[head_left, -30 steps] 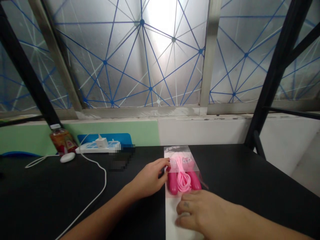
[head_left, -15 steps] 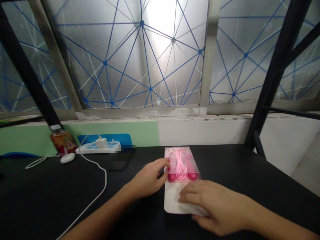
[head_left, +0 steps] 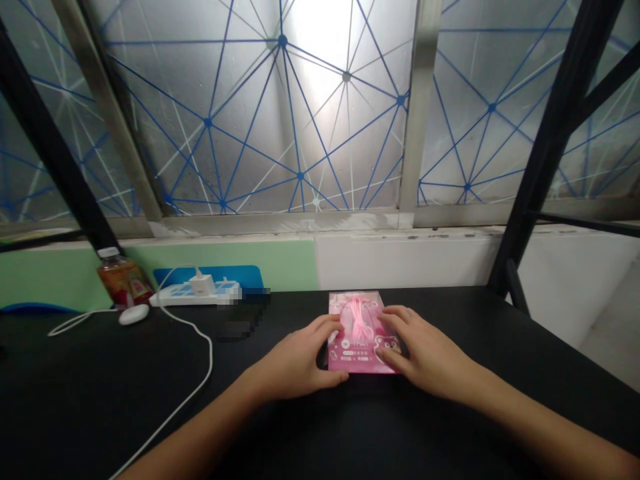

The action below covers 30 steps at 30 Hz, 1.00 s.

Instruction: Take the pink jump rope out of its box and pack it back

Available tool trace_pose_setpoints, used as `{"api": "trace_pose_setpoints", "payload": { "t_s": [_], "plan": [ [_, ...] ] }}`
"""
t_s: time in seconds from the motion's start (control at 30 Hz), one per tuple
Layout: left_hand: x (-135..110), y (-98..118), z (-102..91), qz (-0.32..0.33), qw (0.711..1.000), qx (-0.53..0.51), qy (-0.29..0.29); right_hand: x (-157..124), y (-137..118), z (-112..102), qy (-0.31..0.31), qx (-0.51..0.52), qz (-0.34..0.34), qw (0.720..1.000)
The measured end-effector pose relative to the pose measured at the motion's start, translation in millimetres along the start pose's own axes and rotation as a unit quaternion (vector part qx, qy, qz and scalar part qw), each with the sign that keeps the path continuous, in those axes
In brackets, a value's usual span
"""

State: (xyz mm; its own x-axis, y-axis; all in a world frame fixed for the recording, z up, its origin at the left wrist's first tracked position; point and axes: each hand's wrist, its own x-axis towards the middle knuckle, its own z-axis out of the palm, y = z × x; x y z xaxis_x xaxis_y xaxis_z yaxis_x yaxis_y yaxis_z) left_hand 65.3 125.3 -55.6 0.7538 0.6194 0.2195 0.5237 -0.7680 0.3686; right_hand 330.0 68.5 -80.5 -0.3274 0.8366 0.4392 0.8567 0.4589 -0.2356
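Note:
A clear bag with a pink skipping rope (head_left: 358, 317) and a pink printed card (head_left: 357, 353) lies flat on the black table (head_left: 475, 347), in the middle. My left hand (head_left: 300, 357) rests against the bag's left edge, fingers on top and thumb at the near corner. From the right, my right hand (head_left: 425, 353) presses the bag's right side with fingers lying flat across it. Both hands touch the bag and neither lifts it.
At the back left stand a bottle of reddish drink (head_left: 123, 280), a white power strip with a charger (head_left: 197, 290) and a small white device (head_left: 133, 314). A white cable (head_left: 200, 373) runs over the table. Black frame posts (head_left: 545, 153) rise at both sides.
The white lower flap of the bag has been folded up, so the pink card now shows on top. My right hand moved from the near end up to the bag's right side.

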Motion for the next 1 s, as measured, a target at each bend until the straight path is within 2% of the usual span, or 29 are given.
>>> {"api": "trace_pose_setpoints", "payload": {
  "t_s": [0.1, 0.3, 0.47, 0.53, 0.6, 0.7, 0.77, 0.83, 0.93, 1.0],
  "plan": [
    [1.4, -5.0, 3.7, 0.013, 1.0, 0.021, 0.017, 1.2, 1.7, -7.7, -0.004, 0.009, 0.006, 1.0],
    [3.3, -6.2, 3.9, 0.003, 0.997, 0.058, 0.051, 0.8, 9.1, -8.3, -0.082, 0.059, 0.045, 0.994],
    [0.9, -6.5, -4.0, -0.027, 0.998, -0.032, -0.052, -1.4, 15.5, -9.9, -0.134, 0.195, 0.03, 0.971],
    [0.9, -8.9, -5.0, -0.029, 0.996, -0.059, -0.065, -1.0, 17.9, -11.6, -0.167, 0.233, 0.018, 0.958],
    [2.1, -11.9, -3.0, -0.032, 0.996, -0.063, -0.056, 0.3, 19.2, -11.0, -0.167, 0.208, 0.024, 0.964],
    [5.0, -15.3, 3.4, -0.041, 0.998, -0.049, -0.026, 2.1, 16.2, -6.0, -0.102, 0.055, 0.025, 0.993],
    [6.4, -15.9, 6.9, -0.042, 0.998, -0.037, -0.014, 2.0, 11.6, -1.9, -0.053, -0.031, -0.006, 0.998],
    [7.0, -15.5, 8.4, -0.041, 0.999, -0.031, -0.014, 0.9, 6.7, 1.4, -0.026, -0.06, -0.057, 0.996],
    [6.9, -14.7, 8.2, -0.041, 0.999, -0.027, -0.017, -1.3, 1.4, 3.4, -0.038, -0.056, -0.135, 0.989],
    [6.8, -15.0, 7.8, -0.039, 0.999, -0.023, -0.016, -2.4, -0.6, 3.0, -0.062, -0.05, -0.152, 0.985]
  ]
}}
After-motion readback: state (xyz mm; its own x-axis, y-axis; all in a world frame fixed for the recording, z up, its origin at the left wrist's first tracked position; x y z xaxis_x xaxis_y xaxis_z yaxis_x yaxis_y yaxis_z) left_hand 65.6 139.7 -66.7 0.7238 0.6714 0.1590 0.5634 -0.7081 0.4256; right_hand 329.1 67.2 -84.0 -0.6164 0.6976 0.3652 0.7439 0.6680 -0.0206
